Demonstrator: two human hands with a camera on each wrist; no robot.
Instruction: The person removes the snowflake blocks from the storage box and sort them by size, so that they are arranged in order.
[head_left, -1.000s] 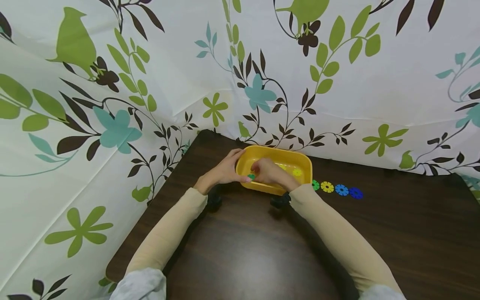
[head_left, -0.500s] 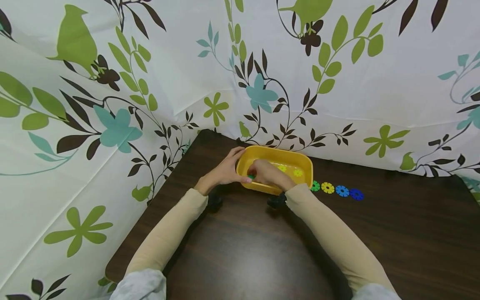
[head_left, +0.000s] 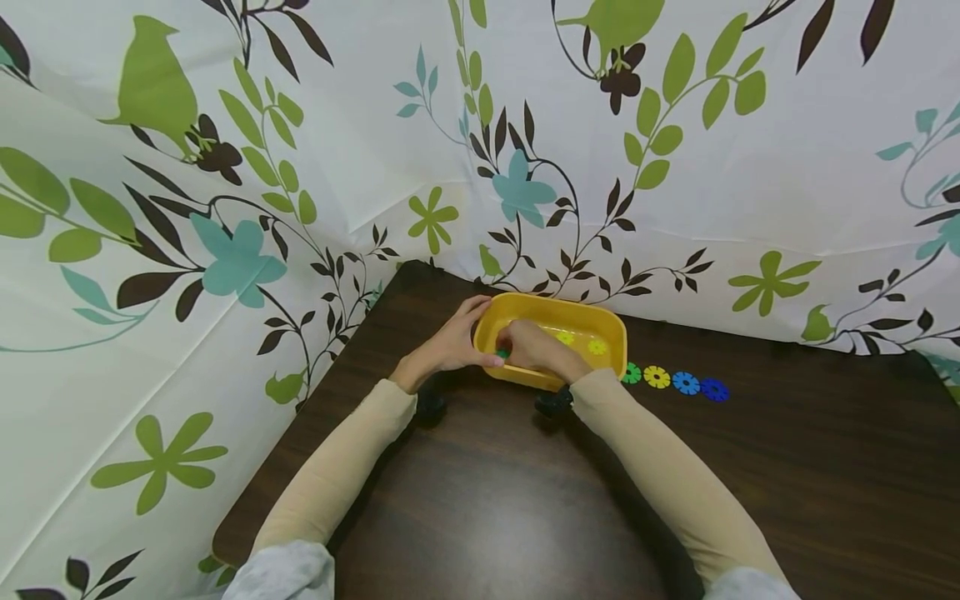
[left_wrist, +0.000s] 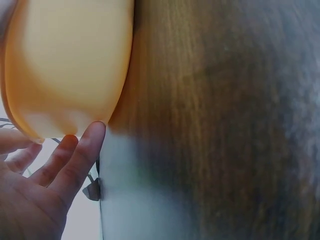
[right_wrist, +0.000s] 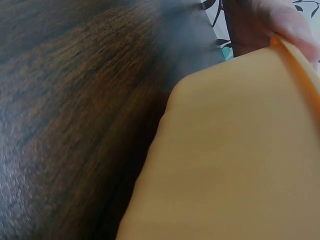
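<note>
A yellow plastic bin [head_left: 611, 367] sits near the table's back edge. My left hand [head_left: 452, 342] grips its left end, thumb over the near rim and fingers along the outer wall; in the left wrist view several fingertips [left_wrist: 95, 131] touch that end. My right hand [head_left: 531, 343] reaches down inside the bin, fingers bent toward its near left corner. Right at those fingers shows a small green piece [head_left: 502, 354], mostly covered; I cannot tell whether they pinch it. Two yellow flower-shaped discs [head_left: 597, 347] lie on the bin floor. The right wrist view shows mainly the bin's outer wall [right_wrist: 240, 145].
Right of the bin, notched discs lie in a row on the dark wood table [head_left: 480, 483]: green [head_left: 633, 373], yellow [head_left: 657, 377], light blue [head_left: 686, 383] and dark blue [head_left: 715, 389]. A patterned curtain [head_left: 660, 258] hangs behind and at the left.
My right hand has shifted slightly left and lower into the bin, covering more of the green piece. My left hand keeps its grip on the bin's end.
</note>
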